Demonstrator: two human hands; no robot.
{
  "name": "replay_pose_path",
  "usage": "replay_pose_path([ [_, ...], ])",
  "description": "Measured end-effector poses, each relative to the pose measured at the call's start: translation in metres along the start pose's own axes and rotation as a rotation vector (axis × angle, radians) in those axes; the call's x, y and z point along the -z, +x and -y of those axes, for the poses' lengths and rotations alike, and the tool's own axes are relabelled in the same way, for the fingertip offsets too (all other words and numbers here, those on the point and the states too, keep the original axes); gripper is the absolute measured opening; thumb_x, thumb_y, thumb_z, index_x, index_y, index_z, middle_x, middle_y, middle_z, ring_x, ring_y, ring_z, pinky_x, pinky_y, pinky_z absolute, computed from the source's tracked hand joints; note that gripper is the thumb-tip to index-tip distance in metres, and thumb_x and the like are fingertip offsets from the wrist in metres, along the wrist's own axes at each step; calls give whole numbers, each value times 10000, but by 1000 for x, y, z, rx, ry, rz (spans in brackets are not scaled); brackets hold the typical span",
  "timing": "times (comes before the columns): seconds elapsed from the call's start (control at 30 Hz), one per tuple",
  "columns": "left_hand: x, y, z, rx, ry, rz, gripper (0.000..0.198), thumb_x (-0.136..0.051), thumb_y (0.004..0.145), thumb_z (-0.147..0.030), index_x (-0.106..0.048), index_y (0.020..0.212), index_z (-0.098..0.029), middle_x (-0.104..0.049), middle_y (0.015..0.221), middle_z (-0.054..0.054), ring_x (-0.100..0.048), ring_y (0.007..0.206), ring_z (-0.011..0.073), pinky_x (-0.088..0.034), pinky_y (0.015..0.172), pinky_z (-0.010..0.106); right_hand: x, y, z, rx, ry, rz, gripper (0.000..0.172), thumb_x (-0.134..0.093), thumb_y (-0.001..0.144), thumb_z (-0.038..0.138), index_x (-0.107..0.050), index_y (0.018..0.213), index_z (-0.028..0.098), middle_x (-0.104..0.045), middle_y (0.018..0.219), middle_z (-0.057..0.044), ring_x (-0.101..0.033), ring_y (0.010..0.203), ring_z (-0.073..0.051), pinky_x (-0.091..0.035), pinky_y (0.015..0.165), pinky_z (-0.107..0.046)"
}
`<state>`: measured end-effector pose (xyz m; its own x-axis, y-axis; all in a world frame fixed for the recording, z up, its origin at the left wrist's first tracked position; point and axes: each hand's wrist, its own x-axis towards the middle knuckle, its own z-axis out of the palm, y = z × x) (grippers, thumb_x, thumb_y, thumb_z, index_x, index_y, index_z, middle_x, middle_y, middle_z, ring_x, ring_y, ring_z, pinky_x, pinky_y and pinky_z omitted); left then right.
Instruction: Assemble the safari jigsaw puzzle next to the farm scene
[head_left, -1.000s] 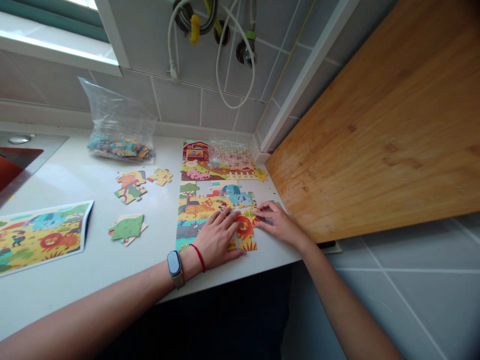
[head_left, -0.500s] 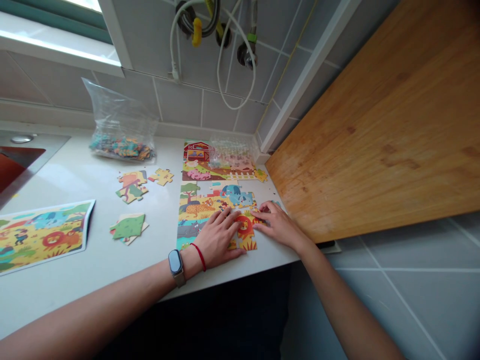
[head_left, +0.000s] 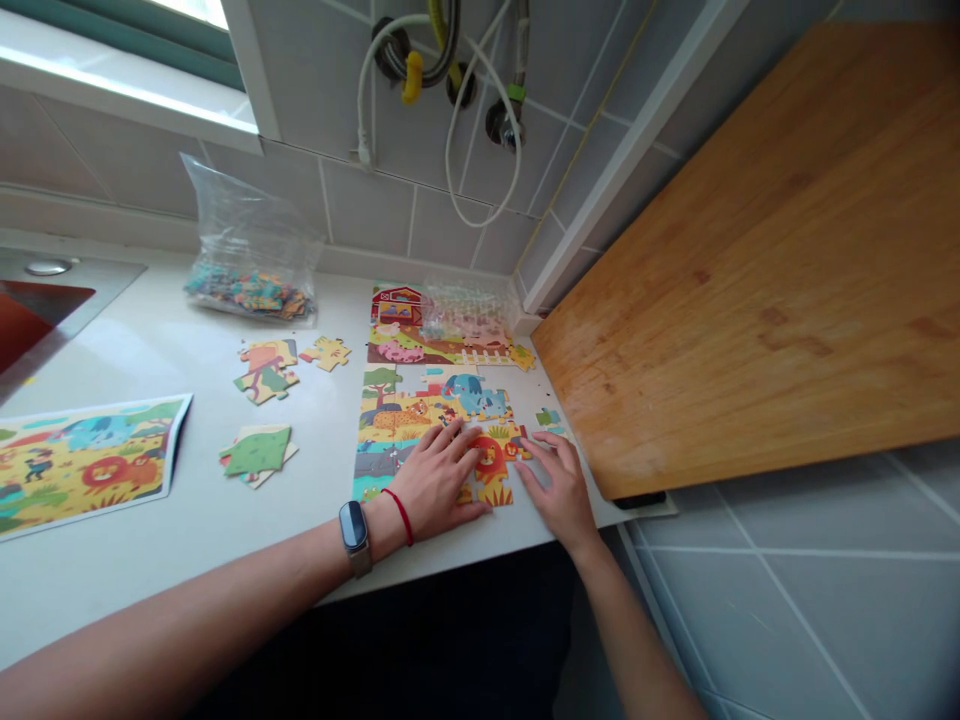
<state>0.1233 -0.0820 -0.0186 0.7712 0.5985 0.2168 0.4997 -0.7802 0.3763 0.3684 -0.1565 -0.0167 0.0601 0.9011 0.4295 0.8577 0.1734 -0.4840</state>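
My left hand [head_left: 442, 475] lies flat over the lower part of an animal jigsaw puzzle [head_left: 401, 418], fingers stretched out, hiding the pieces beneath. At the puzzle's right edge, my right hand [head_left: 559, 487] has its fingers apart, with fingertips at or very near a small orange lion piece [head_left: 514, 446]. Left of that piece is the red-maned lion section [head_left: 491, 455]. Blue elephant pieces [head_left: 472, 395] lie above the hands. A green-and-blue piece [head_left: 547, 417] rests just beyond my right hand.
Loose pieces [head_left: 266, 370] and a small stack topped by a green piece [head_left: 259, 452] lie to the left. A picture sheet [head_left: 90, 460] is farther left. Behind stands a clear bag of pieces [head_left: 251, 280]. Clear plastic [head_left: 465, 305] covers a farm puzzle. A wooden board [head_left: 750, 280] leans at right.
My right hand has drawn slightly down and its fingers have spread, showing more of the orange lion piece and the green-and-blue piece. My left hand stays flat on the puzzle.
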Motion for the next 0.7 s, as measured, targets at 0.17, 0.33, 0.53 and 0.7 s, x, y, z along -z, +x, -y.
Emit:
replay_pose_path([
  [0.17, -4, 1, -2, 8, 3, 0, 743, -684, 860, -764, -657, 1330, -189, -534, 1572, 163, -395, 1504, 435, -317, 1227, 605, -1, -9, 11, -81, 17, -209, 250, -556, 1016, 306, -778, 1115, 248, -700, 1092, -131, -686, 1078, -292, -582, 1015, -507],
  [0.33, -3, -3, 0, -13, -21, -36, 780, -626, 873, -803, -639, 1368, -200, -502, 1593, 174, -396, 1508, 427, -311, 1230, 611, 0, -3, 11, -102, 43, -239, 235, -546, 1018, 314, -767, 1038, 236, -718, 1044, -129, -698, 1044, -280, -587, 986, -497],
  [0.53, 17, -6, -2, -140, -146, -132, 278, -517, 1053, -414, -699, 1123, -217, -730, 1160, 105, -588, 1296, 312, -467, 1086, 469, 1, -5, 7, -161, 58, -249, 257, -547, 1005, 363, -764, 1006, 225, -742, 1034, -137, -710, 1023, -300, -590, 959, -515],
  [0.7, 16, -11, -14, -422, -173, -52, 286, -510, 1046, -354, -635, 822, -228, -699, 802, 53, -652, 815, 214, -510, 754, 362, 4, -3, 12, -194, 53, -207, 256, -544, 1012, 388, -759, 992, 251, -773, 1027, -130, -736, 985, -284, -616, 863, -433],
])
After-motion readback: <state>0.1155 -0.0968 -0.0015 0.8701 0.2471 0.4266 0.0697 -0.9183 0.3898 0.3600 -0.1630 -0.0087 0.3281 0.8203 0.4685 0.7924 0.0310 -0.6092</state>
